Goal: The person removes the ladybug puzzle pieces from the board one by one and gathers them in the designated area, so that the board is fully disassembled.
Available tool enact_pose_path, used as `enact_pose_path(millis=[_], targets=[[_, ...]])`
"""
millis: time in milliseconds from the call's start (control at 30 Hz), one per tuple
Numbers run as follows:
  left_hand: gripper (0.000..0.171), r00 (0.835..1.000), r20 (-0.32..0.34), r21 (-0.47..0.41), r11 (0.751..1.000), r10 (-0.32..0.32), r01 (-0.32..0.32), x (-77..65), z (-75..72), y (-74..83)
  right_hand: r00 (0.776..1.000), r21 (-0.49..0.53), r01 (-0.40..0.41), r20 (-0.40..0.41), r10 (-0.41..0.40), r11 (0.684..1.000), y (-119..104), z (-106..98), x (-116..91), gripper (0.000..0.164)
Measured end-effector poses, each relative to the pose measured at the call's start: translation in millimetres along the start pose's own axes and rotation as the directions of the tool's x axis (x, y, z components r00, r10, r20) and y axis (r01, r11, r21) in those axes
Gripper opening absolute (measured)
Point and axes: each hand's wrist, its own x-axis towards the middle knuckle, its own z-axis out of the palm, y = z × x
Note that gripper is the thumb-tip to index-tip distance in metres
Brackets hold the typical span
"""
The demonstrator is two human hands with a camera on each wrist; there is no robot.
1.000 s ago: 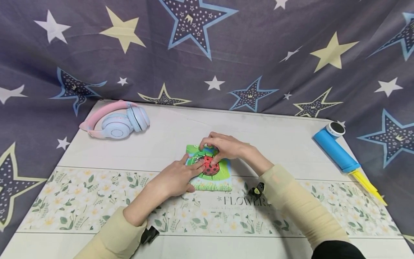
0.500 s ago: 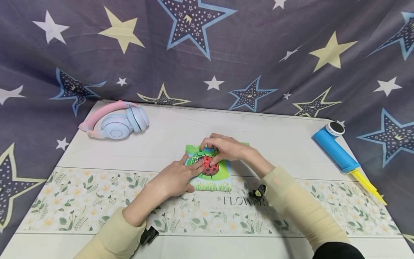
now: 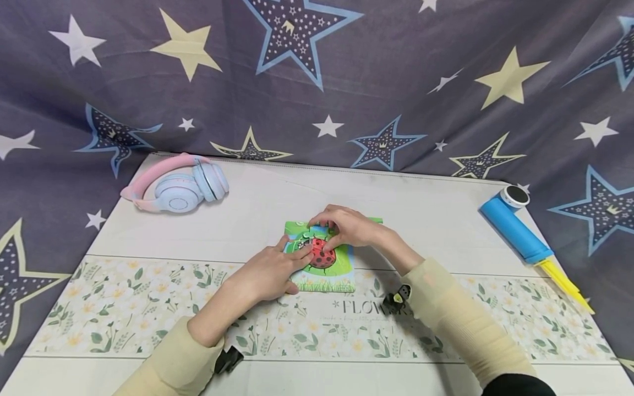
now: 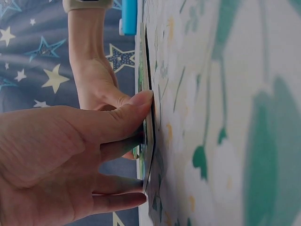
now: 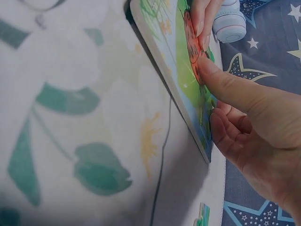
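While the flat, square green puzzle with a red ladybird [image 3: 326, 264] lies on the white, flower-printed tabletop [image 3: 252, 220], the left hand [image 3: 271, 270] rests extended fingers upon it and the right hand [image 3: 350, 226] curls over it, whether gripping I can't tell.

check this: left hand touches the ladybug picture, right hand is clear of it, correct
Not quite: the right hand isn't clear of the ladybug picture; the right wrist view shows its thumb on it. The left hand does touch it.
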Motion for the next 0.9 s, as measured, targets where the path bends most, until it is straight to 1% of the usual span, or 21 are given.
enact_pose_path(millis=[200,333,500,633,700,800,900], targets=[[0.07,1.0,0.0,0.011,1.0,0.003,-0.003,-0.2,0.1,0.3,1.0,0.041,0.017,-0.012,-0.016,0.999,2,1,-1,0.06],[0.069,1.0,0.005,0.013,1.0,0.002,-0.002,-0.2,0.0,0.5,1.0,0.05,0.003,-0.007,-0.003,0.999,2,3,-2,0.059],[0.07,1.0,0.008,0.021,1.0,0.008,-0.008,-0.1,-0.9,1.4,1.0,0.044,-0.014,-0.006,0.014,0.999,1,3,-3,0.059],[0.07,1.0,0.014,0.024,1.0,0.008,-0.008,-0.7,-2.0,1.7,0.999,0.041,-0.016,-0.029,0.017,0.999,3,4,-4,0.058],[0.07,1.0,0.017,0.022,1.0,0.007,-0.007,-1.0,-2.6,1.8,0.999,0.062,-0.016,-0.051,0.019,0.998,4,4,-5,0.057],[0.07,1.0,0.022,0.015,1.0,0.006,-0.006,-1.3,-3.5,2.1,0.996,0.125,-0.01,-0.086,0.021,0.992,9,5,-6,0.056],[0.07,1.0,0.023,0.013,1.0,0.006,-0.006,-1.2,-4.1,2.1,0.993,0.188,-0.021,-0.113,0.042,0.982,12,5,-8,0.054]])
